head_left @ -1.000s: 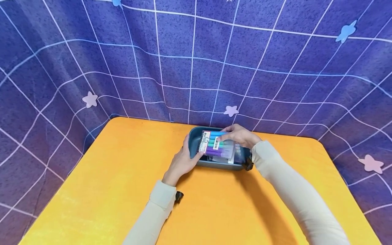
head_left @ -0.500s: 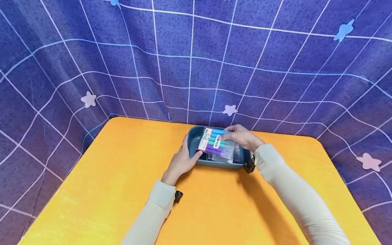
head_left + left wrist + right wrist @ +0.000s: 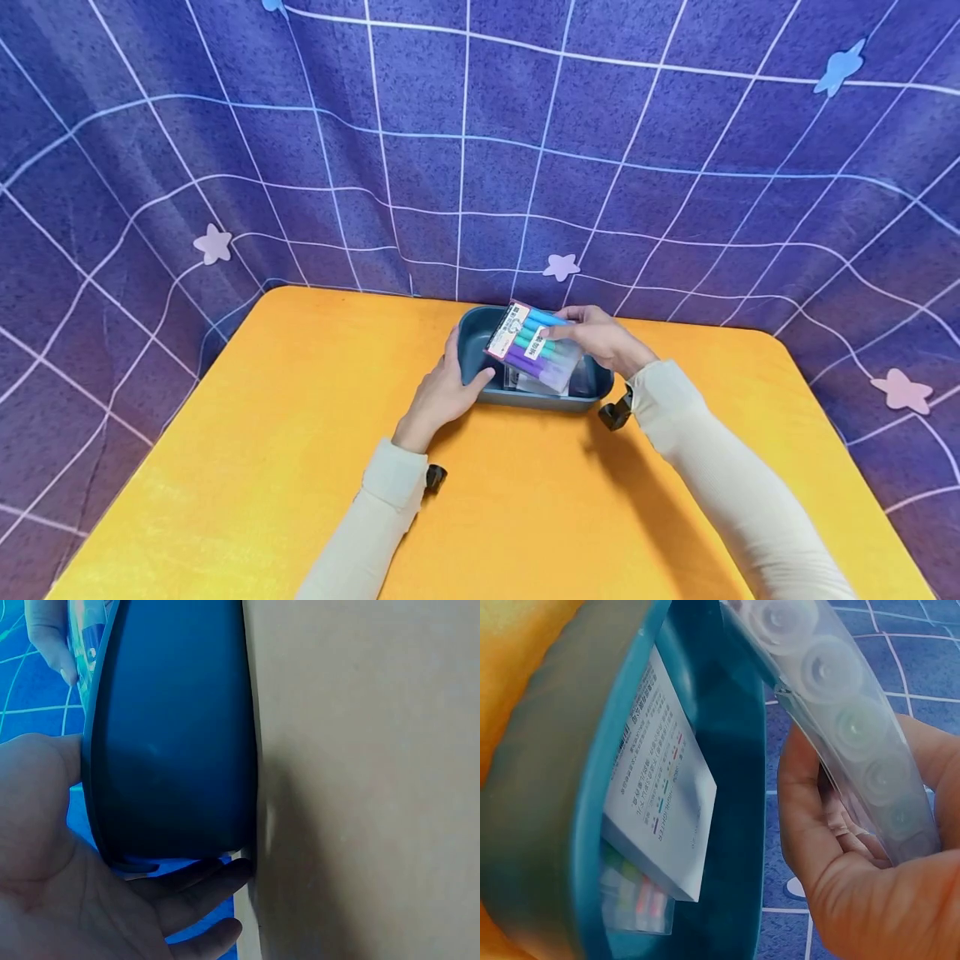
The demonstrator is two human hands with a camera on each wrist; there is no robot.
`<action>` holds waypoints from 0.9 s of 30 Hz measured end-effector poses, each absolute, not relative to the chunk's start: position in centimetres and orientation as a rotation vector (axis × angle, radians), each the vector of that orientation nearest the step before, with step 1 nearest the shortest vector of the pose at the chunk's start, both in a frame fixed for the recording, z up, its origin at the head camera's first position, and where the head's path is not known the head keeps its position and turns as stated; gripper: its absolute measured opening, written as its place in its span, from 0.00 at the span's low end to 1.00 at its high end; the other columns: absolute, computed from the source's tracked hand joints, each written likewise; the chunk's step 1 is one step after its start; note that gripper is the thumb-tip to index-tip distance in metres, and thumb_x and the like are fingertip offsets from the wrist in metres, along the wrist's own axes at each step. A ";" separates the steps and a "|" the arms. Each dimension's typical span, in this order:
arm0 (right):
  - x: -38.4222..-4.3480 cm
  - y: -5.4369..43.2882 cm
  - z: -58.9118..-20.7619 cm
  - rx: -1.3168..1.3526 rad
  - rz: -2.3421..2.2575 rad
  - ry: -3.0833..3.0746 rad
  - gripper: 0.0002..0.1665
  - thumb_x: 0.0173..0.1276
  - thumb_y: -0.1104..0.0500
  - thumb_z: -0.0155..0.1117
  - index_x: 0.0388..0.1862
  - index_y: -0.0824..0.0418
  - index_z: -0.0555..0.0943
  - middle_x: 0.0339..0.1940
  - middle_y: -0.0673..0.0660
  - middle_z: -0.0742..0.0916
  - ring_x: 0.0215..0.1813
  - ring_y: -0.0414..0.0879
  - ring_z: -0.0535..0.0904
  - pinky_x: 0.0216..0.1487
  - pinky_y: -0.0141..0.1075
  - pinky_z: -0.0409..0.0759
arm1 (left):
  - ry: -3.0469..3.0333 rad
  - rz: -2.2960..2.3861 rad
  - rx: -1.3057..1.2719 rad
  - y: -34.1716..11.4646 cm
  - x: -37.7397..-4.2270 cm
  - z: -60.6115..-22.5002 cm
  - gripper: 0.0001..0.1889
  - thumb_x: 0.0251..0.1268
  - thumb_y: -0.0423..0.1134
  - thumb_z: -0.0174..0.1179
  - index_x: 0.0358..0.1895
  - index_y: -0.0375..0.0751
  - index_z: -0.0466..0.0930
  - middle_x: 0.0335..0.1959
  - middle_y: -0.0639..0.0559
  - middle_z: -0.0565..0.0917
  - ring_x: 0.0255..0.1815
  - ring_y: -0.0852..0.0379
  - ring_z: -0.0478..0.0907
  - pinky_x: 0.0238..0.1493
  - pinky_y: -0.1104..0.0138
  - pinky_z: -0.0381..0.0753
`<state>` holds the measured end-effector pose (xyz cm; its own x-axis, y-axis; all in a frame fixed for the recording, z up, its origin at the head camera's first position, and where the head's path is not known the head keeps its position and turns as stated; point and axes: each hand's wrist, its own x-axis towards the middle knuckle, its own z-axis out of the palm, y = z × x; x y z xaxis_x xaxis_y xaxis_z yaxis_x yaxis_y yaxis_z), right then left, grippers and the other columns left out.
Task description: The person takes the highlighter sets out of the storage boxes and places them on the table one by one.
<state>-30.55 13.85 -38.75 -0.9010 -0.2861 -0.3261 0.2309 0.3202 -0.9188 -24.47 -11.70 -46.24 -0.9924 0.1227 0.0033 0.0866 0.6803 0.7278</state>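
A dark blue-green plastic bin (image 3: 534, 401) sits near the table's back edge. At its left end my left hand (image 3: 441, 395) holds it, thumb at the near rim and fingers round the end wall. My right hand (image 3: 606, 342) grips a clear pack of markers (image 3: 523, 365), blue, green and purple, with a white printed card at one end. The pack is tilted above the bin, its left end raised. Inside the bin, the right wrist view shows a white printed box (image 3: 664, 784) marked "HIGHLIGHTER" and, partly under it, a small clear pack (image 3: 639, 904) with coloured contents.
The bin stands on a yellow-covered table (image 3: 300, 433). Close behind the table's back edge hangs a purple-blue curtain (image 3: 420, 192) with grid lines and stars. Dark wrist cameras (image 3: 617, 412) sit at both cuffs.
My right hand has lifted and tilted the pack of markers, its card end rising from the bin toward the back. The left hand keeps its place on the bin.
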 end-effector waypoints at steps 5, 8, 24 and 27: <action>-30.5 13.9 -38.7 -0.041 -1.663 2.162 0.15 0.69 0.64 0.65 0.51 0.67 0.73 0.30 0.48 0.85 0.30 0.39 0.84 0.33 0.34 0.87 | 2.834 1.206 0.158 -11.7 -24.6 -46.5 0.52 0.69 0.61 0.58 0.83 0.49 0.32 0.80 0.37 0.61 0.72 0.33 0.70 0.69 0.41 0.71; -30.5 13.9 -38.5 -0.043 -1.676 2.166 0.18 0.70 0.64 0.63 0.55 0.70 0.73 0.30 0.49 0.85 0.30 0.39 0.85 0.34 0.35 0.87 | 2.832 1.197 0.153 -11.7 -24.6 -46.6 0.53 0.69 0.62 0.58 0.83 0.50 0.31 0.80 0.39 0.60 0.73 0.34 0.70 0.70 0.41 0.71; -29.6 13.8 -38.5 -0.048 -1.690 2.200 0.19 0.68 0.64 0.63 0.55 0.70 0.72 0.33 0.48 0.85 0.31 0.38 0.84 0.36 0.30 0.85 | 2.833 1.205 0.166 -11.7 -24.7 -46.8 0.52 0.69 0.61 0.57 0.83 0.50 0.31 0.81 0.39 0.59 0.73 0.34 0.70 0.69 0.41 0.72; -29.4 14.0 -38.5 -0.047 -1.695 2.196 0.19 0.69 0.64 0.62 0.55 0.70 0.72 0.34 0.49 0.84 0.32 0.39 0.83 0.37 0.30 0.84 | 2.835 1.203 0.168 -11.7 -24.7 -46.7 0.52 0.70 0.61 0.57 0.83 0.49 0.31 0.81 0.39 0.59 0.73 0.34 0.69 0.69 0.41 0.71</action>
